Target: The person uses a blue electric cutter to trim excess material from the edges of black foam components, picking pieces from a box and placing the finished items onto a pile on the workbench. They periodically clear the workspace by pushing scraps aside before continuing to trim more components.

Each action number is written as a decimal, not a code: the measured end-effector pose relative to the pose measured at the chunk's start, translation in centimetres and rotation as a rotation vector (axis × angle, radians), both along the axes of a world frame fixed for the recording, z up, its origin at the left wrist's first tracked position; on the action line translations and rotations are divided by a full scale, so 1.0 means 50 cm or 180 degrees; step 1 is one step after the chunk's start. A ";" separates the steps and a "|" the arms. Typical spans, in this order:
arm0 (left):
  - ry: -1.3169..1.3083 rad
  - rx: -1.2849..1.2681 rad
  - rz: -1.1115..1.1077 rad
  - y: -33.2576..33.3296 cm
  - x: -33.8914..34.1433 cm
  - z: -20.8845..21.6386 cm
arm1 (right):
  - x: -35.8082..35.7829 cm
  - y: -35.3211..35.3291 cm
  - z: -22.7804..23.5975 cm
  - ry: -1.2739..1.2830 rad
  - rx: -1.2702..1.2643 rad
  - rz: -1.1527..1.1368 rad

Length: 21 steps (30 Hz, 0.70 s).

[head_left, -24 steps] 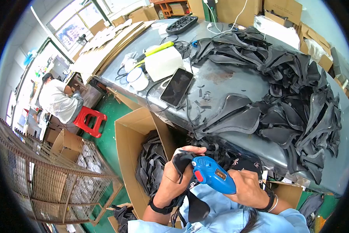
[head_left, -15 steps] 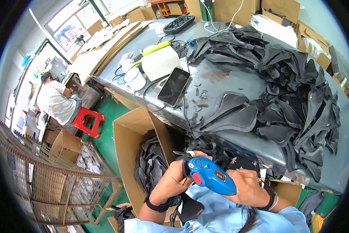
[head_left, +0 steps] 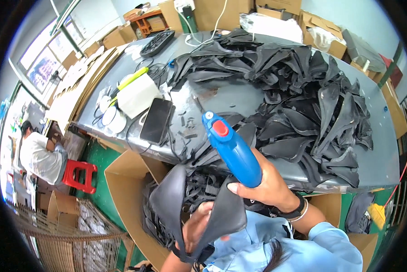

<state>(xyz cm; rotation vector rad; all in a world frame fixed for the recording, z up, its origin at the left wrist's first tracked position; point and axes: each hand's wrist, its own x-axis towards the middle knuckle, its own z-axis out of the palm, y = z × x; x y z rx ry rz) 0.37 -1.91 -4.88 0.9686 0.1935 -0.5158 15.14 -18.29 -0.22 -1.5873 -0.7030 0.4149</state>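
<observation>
**Blue tool in one hand, black forked piece in the other**

The person's right hand (head_left: pixel 271 181) is gripping an elongated blue plastic handheld tool with a red button (head_left: pixel 235 154), its fingers closing around the handle. The tool is pointing up and leftward over the near edge of a grey-topped table (head_left: pixel 235 99). The left hand (head_left: pixel 195 229) is holding a black moulded piece with two broad, leaf-shaped lobes (head_left: pixel 224 213) below the tool, in front of the person's body. The left fingers are showing between the lobes and partly hiding behind the right one. The right thumb is resting close by that lobe's upper edge; whether they are touching, one cannot tell.

Similar black moulded parts are lying in a large heap (head_left: pixel 298 120) on the table. Small dark scraps (head_left: pixel 190 135) are lying beside a black smartphone (head_left: pixel 156 121), with a white cylindrical container (head_left: pixel 117 119) standing near it. More black parts are filling an open brown cardboard box (head_left: pixel 126 190). A co-worker in a white top (head_left: pixel 42 156) is sitting on a red plastic stool (head_left: pixel 82 173) at the far left.
</observation>
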 end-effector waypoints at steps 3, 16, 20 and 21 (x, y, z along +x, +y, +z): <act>-0.1435 0.0039 0.1338 -0.094 0.016 0.021 | -0.015 0.012 0.040 0.1039 -0.0197 -0.0106; -0.1835 -0.0189 0.4452 -0.035 0.033 0.046 | -0.116 -0.015 -0.052 -0.1867 -0.1116 0.0011; -0.2152 0.0149 0.4469 -0.031 0.028 0.041 | -0.120 -0.009 -0.046 -0.1864 -0.1009 0.0139; -0.2166 0.0190 0.4492 -0.031 0.029 0.039 | -0.120 -0.008 -0.046 -0.1891 -0.0918 0.0201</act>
